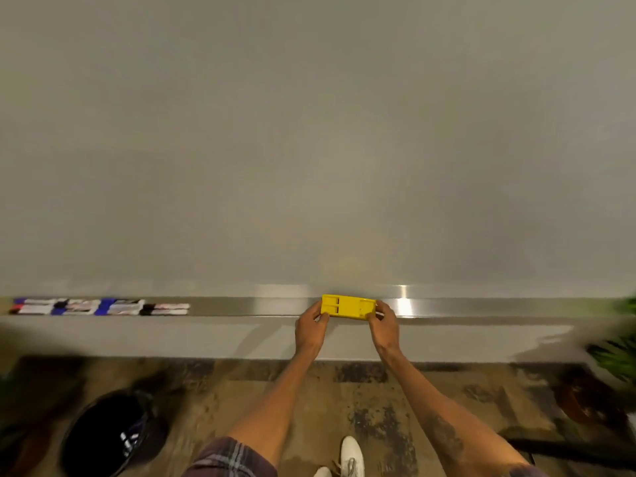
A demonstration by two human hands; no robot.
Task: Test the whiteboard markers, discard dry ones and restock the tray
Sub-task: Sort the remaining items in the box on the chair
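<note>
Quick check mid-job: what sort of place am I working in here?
Probably an office or classroom: a large whiteboard fills the wall, its metal tray holds a row of markers, and a plant stands at the right. The left hand and right hand grip a yellow case there.

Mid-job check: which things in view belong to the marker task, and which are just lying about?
Job: markers on the tray; whiteboard; black bin, seemingly with markers inside; yellow plastic piece, held at the tray by left hand and right hand.
Lying about: potted plant at right.
</note>
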